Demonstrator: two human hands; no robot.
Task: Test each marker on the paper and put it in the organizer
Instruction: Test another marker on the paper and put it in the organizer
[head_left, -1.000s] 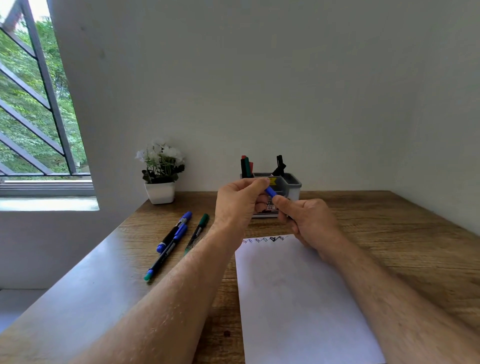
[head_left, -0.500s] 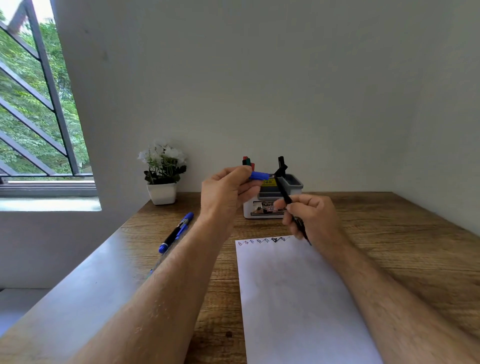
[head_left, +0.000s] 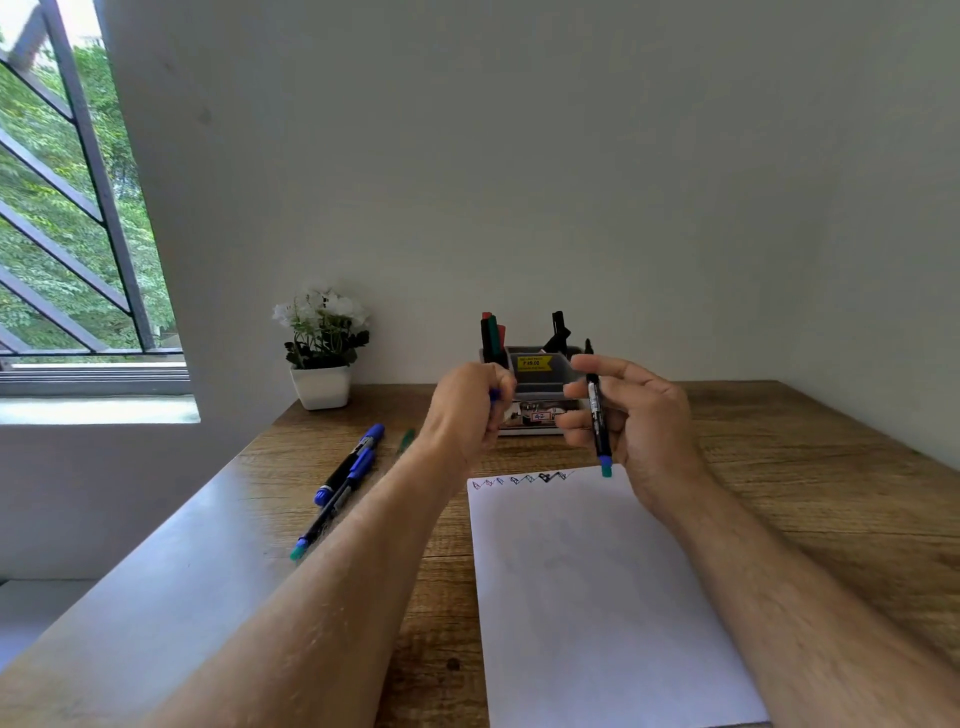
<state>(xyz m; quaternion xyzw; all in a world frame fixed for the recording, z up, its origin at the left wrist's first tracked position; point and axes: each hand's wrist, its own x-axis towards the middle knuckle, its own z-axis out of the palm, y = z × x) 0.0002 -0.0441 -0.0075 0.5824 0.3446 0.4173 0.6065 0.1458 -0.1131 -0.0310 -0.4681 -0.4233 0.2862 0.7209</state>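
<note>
My right hand (head_left: 631, 421) holds a black marker (head_left: 597, 415) upright, its bare tip up and its teal-blue end just above the top of the white paper (head_left: 597, 597). My left hand (head_left: 467, 410) is closed on the marker's blue cap (head_left: 494, 395), which barely shows. Small coloured test scribbles (head_left: 524, 479) run along the paper's top edge. Behind my hands stands the grey organizer (head_left: 535, 374) with red, green and black markers upright in it. To the left, two blue-capped markers (head_left: 353, 462) and a green marker (head_left: 406, 439) lie on the table.
A white pot of white flowers (head_left: 322, 358) stands at the back left against the wall. The wooden table (head_left: 805, 467) runs to a wall at the back and on the right. A barred window (head_left: 67, 208) is at the far left.
The cap came off the marker into my left hand. My right hand turned the marker from slanted tip-down to upright with the tip up, and my left hand dropped slightly.
</note>
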